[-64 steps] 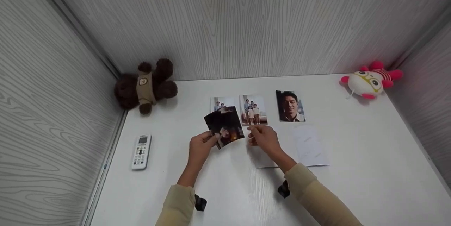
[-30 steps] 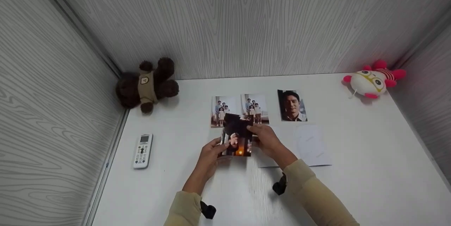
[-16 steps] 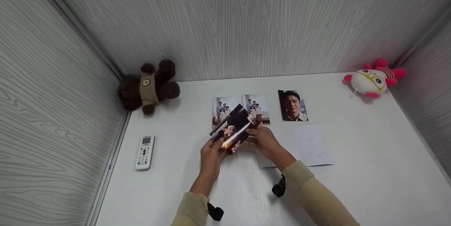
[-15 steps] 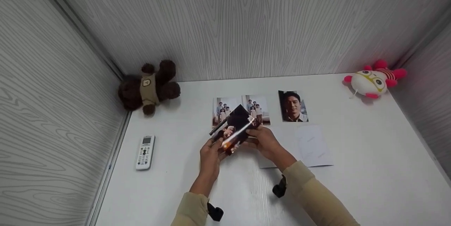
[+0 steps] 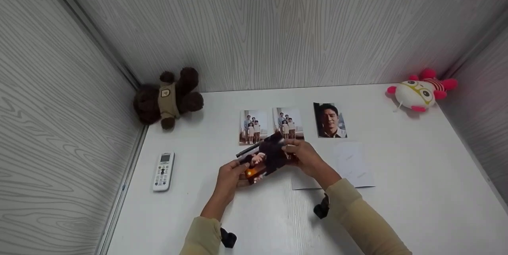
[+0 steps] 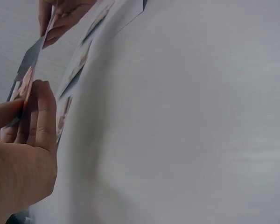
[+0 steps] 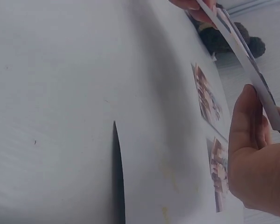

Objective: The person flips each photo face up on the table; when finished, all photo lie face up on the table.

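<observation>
A few glossy photos are held tilted above the table; the top one is dark, with a person and an orange glow. Another photo's edge shows behind it. My left hand pinches the near left end, thumb on top. My right hand pinches the opposite end. In the left wrist view the photos stand almost edge-on between both hands. The right wrist view shows the white back of a photo against my right fingers. Just beyond lie two family photos, the left one and the right one, partly covered.
A portrait photo lies farther right. White paper sheets lie under and beside my right forearm. A white remote control is at left. A brown teddy bear and a pink-and-white plush toy lie at the back corners.
My right hand, first apart from the photos, now holds them together with my left. The photos have been turned and tilted, then lowered slightly toward me, uncovering more of the left family photo.
</observation>
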Demonstrator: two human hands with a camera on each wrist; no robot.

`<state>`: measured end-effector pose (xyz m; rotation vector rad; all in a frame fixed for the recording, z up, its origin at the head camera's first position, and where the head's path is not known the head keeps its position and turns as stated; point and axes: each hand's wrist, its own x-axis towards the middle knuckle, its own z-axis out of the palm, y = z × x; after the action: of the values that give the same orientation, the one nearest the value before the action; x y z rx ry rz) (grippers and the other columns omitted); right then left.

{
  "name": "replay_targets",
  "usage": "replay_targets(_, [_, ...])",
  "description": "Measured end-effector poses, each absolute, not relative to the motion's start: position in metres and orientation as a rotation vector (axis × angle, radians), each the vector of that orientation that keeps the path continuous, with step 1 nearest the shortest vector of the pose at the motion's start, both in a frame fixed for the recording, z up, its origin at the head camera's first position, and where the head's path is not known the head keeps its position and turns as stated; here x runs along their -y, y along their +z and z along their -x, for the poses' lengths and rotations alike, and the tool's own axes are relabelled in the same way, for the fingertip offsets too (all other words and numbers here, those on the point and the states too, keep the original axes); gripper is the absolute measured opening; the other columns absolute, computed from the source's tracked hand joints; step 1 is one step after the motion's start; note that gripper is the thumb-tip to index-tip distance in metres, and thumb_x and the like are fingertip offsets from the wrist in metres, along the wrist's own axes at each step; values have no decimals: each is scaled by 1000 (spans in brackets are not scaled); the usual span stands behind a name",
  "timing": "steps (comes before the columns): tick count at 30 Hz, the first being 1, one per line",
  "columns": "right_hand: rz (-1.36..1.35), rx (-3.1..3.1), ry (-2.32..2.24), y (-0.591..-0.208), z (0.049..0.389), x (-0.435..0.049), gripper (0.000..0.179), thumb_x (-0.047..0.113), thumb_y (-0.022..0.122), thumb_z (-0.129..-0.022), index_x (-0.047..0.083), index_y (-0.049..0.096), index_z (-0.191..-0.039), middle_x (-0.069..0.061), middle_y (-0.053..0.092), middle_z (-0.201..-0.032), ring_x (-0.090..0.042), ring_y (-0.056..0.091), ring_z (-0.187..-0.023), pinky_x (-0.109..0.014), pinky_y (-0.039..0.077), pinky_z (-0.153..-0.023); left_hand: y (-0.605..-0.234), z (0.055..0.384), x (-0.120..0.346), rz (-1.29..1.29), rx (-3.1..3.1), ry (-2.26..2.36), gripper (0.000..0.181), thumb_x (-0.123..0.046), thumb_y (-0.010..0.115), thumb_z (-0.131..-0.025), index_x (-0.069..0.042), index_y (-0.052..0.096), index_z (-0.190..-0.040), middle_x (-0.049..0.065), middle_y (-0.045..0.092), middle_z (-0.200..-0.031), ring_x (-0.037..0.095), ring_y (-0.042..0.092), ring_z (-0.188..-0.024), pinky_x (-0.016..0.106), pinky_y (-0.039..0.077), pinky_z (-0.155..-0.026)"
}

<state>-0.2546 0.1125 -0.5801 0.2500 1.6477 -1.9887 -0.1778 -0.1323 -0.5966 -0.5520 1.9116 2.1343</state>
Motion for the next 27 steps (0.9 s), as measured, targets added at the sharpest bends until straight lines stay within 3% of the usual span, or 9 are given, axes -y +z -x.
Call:
replay_targets(4, [-220,-1670,-1922,-581,254,-115,51,5,61,-98,-2,46,-147,-4,62,-103,-13,65,-84,-29,58,-71,-592,182,138,542,-1905,2082,32,-20,68,-97,1,66,-121,7,72,-96,14,69,-76,28,61,-66])
replay_targets(10, [-256,-1599,-1974,-584,251,-112,33,1,61,-96,2,61,-129,-2,67,-93,-15,66,-79,-30,59,-68,-589,186,134,657,-1796,2192,37,-24,68,-97,-1,64,-127,6,69,-105,15,67,-81,30,60,-72])
replay_targets(18, [-369,-1553,-2133,-586,244,-97,27,-1,56,-97,-1,59,-123,-2,63,-84,-13,54,-62,-25,47,-57,-594,184,103,799,-1448,2521,48,-19,65,-100,2,51,-141,7,65,-107,18,70,-86,32,62,-80])
replay_targets(22, [-418,-1549,-2164,-589,238,-88,25,1,57,-97,-1,59,-121,-2,61,-82,-13,50,-64,-26,41,-56,-595,183,88,862,-1365,2598,50,-22,69,-98,1,49,-138,8,65,-110,20,69,-90,33,61,-80])
replay_targets(27, [-430,-1529,-2187,-595,233,-84,18,-2,56,-96,0,60,-113,-2,58,-79,-13,50,-63,-26,41,-55,-594,183,82,855,-1390,2598,42,-19,64,-100,2,47,-131,14,66,-114,22,69,-86,42,61,-85])
